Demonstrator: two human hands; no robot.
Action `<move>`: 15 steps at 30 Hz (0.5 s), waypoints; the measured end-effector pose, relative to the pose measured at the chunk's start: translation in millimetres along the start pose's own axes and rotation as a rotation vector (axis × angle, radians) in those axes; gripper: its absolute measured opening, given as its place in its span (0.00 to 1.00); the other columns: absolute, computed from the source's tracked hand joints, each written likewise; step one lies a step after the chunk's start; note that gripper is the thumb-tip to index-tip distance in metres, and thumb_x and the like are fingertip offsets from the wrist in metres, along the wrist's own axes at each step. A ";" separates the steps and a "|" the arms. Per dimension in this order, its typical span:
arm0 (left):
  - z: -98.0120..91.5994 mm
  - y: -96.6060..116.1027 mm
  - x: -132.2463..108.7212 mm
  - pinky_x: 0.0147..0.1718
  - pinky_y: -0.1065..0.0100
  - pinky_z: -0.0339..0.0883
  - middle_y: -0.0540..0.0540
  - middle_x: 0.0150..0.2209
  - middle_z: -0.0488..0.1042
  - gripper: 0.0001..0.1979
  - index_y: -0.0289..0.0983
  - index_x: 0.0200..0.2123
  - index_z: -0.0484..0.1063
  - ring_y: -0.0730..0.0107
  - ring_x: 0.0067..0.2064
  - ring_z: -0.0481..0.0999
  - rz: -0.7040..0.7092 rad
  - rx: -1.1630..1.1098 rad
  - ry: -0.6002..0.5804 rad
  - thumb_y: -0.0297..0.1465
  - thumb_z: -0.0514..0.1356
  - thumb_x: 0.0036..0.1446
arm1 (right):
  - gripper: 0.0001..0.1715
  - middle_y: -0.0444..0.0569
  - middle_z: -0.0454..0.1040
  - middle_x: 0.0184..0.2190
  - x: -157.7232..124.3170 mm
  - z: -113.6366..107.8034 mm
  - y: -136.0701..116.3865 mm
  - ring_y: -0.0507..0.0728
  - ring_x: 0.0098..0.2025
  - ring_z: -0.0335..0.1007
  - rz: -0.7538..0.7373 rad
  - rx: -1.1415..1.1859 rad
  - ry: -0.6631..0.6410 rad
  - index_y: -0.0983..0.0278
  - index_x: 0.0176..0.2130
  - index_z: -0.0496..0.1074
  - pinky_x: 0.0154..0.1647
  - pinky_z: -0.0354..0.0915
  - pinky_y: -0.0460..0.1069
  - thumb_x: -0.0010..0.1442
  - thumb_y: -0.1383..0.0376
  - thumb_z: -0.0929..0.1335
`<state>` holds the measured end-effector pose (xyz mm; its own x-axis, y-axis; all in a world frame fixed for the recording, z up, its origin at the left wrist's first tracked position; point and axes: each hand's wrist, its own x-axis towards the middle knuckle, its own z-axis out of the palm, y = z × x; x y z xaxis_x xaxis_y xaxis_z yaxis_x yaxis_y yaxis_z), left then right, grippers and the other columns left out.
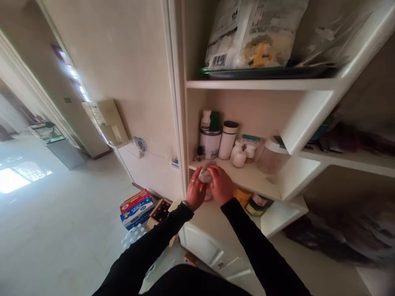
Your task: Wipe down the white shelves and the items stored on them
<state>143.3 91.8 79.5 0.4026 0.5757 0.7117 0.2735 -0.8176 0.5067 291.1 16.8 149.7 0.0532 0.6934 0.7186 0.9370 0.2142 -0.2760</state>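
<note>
Both of my hands meet in front of a white shelf unit [247, 176]. My left hand [195, 192] and my right hand [221, 184] are closed around a small jar with a white lid [205, 176] and a reddish body, held just at the front edge of the middle shelf. Black sleeves cover both arms. On that shelf behind the jar stand a white tin [210, 144], a white cylinder with a dark lid [227, 139] and two small white jars [240, 158].
A large printed bag [249, 37] lies on a dark tray on the upper shelf. More jars [256, 203] sit on the shelf below. On the floor at left are a red and blue carton [135, 207], a box of bottles [160, 211] and a pack of water bottles.
</note>
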 end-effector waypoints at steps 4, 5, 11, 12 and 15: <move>-12.7 -6.1 -7.5 0.78 0.46 0.66 0.31 0.77 0.68 0.31 0.37 0.76 0.66 0.50 0.80 0.66 -0.078 -0.103 -0.006 0.32 0.58 0.73 | 0.32 0.61 0.80 0.61 11.4 19.8 -12.3 0.69 0.62 0.77 0.022 0.041 -0.064 0.62 0.57 0.77 0.67 0.74 0.62 0.55 0.78 0.69; -17.1 -8.3 -9.3 0.77 0.47 0.67 0.31 0.77 0.68 0.30 0.37 0.76 0.66 0.49 0.79 0.69 -0.101 -0.126 -0.001 0.33 0.58 0.73 | 0.31 0.61 0.80 0.61 13.8 24.3 -15.1 0.69 0.62 0.76 0.019 0.049 -0.077 0.62 0.57 0.77 0.67 0.73 0.62 0.56 0.78 0.69; -45.5 -27.5 -13.1 0.74 0.48 0.71 0.30 0.73 0.74 0.26 0.37 0.71 0.72 0.48 0.75 0.75 -0.134 -0.229 0.093 0.42 0.57 0.77 | 0.24 0.58 0.80 0.61 33.5 53.5 -39.6 0.66 0.64 0.74 -0.003 0.016 -0.128 0.61 0.57 0.79 0.69 0.70 0.61 0.63 0.73 0.70; -49.0 -31.3 -12.7 0.74 0.48 0.71 0.31 0.73 0.74 0.26 0.37 0.71 0.73 0.48 0.74 0.75 -0.126 -0.239 0.102 0.42 0.57 0.78 | 0.23 0.59 0.80 0.61 36.6 57.4 -42.4 0.66 0.64 0.74 0.001 -0.001 -0.133 0.62 0.57 0.79 0.70 0.70 0.61 0.65 0.73 0.70; -54.3 -39.6 -9.6 0.74 0.48 0.71 0.31 0.73 0.74 0.25 0.37 0.70 0.74 0.49 0.75 0.75 -0.091 -0.233 0.100 0.43 0.57 0.78 | 0.21 0.59 0.79 0.62 41.2 60.6 -42.1 0.65 0.64 0.74 0.007 -0.047 -0.154 0.62 0.58 0.80 0.70 0.69 0.60 0.67 0.72 0.70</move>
<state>81.1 119.2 79.0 0.2942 0.6545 0.6965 0.0917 -0.7447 0.6610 232.9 78.0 152.2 0.0094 0.7930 0.6092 0.9520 0.1793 -0.2482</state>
